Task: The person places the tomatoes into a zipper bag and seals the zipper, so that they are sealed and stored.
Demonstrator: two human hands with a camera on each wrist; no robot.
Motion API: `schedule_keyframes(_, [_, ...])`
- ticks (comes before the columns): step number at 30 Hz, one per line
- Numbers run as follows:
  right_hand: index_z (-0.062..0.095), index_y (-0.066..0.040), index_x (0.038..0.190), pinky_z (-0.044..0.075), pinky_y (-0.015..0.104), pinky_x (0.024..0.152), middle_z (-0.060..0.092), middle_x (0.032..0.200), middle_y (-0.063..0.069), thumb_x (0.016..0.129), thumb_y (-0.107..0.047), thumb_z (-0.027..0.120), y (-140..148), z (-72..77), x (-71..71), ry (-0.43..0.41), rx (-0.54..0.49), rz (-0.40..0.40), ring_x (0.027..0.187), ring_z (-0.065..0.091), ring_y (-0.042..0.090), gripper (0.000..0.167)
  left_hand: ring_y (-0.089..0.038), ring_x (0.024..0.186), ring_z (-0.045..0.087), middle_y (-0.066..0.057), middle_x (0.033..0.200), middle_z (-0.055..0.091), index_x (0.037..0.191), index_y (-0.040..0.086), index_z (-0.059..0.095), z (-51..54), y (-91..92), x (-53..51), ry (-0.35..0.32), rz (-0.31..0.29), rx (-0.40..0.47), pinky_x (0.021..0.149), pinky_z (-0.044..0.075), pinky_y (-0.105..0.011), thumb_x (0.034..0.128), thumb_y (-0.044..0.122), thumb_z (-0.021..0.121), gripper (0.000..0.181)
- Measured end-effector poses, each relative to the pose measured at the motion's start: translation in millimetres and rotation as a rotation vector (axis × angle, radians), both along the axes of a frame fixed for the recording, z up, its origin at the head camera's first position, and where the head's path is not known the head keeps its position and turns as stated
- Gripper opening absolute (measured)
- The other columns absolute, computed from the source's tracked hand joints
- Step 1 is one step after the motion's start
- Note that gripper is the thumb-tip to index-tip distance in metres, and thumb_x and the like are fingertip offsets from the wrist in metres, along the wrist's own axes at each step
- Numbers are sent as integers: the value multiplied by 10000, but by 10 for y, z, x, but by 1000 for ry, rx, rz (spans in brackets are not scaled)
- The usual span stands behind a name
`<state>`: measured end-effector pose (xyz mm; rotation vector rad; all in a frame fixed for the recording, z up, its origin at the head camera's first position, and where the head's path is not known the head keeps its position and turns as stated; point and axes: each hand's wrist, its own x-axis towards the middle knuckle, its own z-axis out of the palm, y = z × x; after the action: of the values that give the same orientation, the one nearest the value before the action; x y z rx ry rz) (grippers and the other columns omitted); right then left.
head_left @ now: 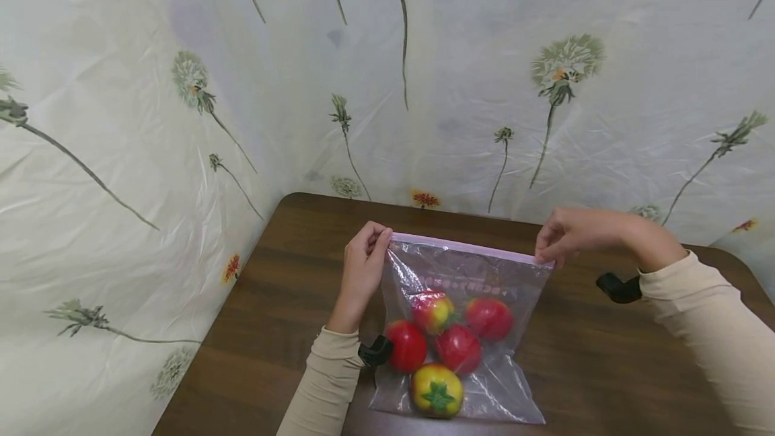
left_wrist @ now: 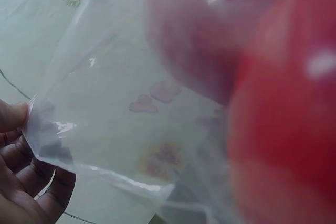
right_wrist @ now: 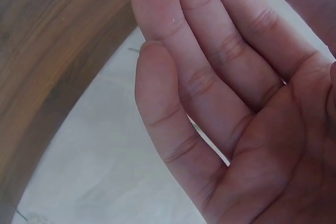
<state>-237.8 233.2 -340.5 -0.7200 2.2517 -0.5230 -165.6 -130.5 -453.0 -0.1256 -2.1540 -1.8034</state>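
A clear zip bag point(head_left: 521, 308) with a pink strip point(head_left: 463, 246) along its top hangs over the table, with several round fruits inside. One is yellow and red with a green star-shaped cap point(head_left: 437, 390); the others, such as a red fruit point(head_left: 407, 346), are mostly red. My left hand point(head_left: 365, 258) pinches the bag's top left corner. In the left wrist view, the thumb and fingers of the left hand point(left_wrist: 31, 161) grip the plastic edge. My right hand point(head_left: 575, 234) pinches the strip's right end. The right wrist view shows that palm point(right_wrist: 273, 145) but not the bag.
A dark brown wooden table point(head_left: 290, 288) with rounded corners lies beneath the bag. Behind it and to the left hangs a pale covering point(head_left: 448, 133) printed with dandelions. Black wrist-worn pieces, such as the right one point(head_left: 619, 286), stick out near both sleeves.
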Motion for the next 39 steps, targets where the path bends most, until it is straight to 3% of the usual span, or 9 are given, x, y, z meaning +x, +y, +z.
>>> schedule_keyframes(10, [755, -106, 912, 541, 253, 643, 762, 850, 25, 978, -214, 695, 53, -114, 22, 16, -73, -15, 724, 701, 75, 141, -76, 716, 640, -199, 888, 740, 1004, -11, 691, -62, -29, -41, -26, -31, 7, 641, 538, -186, 1030, 173, 629, 196])
schedule_keyframes(16, [754, -87, 930, 554, 256, 638, 768, 831, 49, 970, -190, 700, 105, -216, 49, 37, -111, -53, 712, 683, 60, 123, -163, 847, 712, -193, 972, 763, 1045, -19, 729, -82, -53, -63, -44, -31, -21, 751, 558, -173, 991, 130, 678, 167])
schedule_keyframes(23, [741, -43, 974, 549, 269, 634, 754, 858, 28, 919, -184, 767, 154, -401, 103, 47, -161, -145, 720, 635, 71, 153, -245, 918, 731, -188, 980, 763, 1089, -7, 639, -137, -80, -89, -66, -25, -21, 874, 588, -257, 968, 92, 703, 169])
schedule_keyframes(29, [729, -29, 997, 557, 279, 628, 750, 848, 41, 914, -174, 771, 218, -534, 118, 87, -240, -186, 718, 652, 88, 172, -262, 914, 745, -173, 1003, 766, 1012, 8, 733, -188, -105, -94, -91, -60, -68, 809, 598, -230, 930, 84, 750, 113])
schedule_keyframes(33, [725, -4, 1028, 610, 323, 672, 768, 843, 69, 926, -175, 765, 280, -715, 94, 91, -314, -239, 737, 715, 143, 203, -285, 1004, 754, -152, 1094, 783, 1090, 27, 776, -210, -109, -88, -123, -79, -126, 880, 621, -317, 935, 74, 737, 166])
schedule_keyframes(39, [710, 56, 1132, 638, 364, 718, 786, 906, 100, 969, -163, 713, 372, -958, 92, 76, -368, -350, 748, 742, 167, 273, -355, 1100, 725, -185, 1267, 730, 1281, 12, 703, -258, -86, -91, -169, -148, -205, 955, 600, -479, 925, 5, 708, 356])
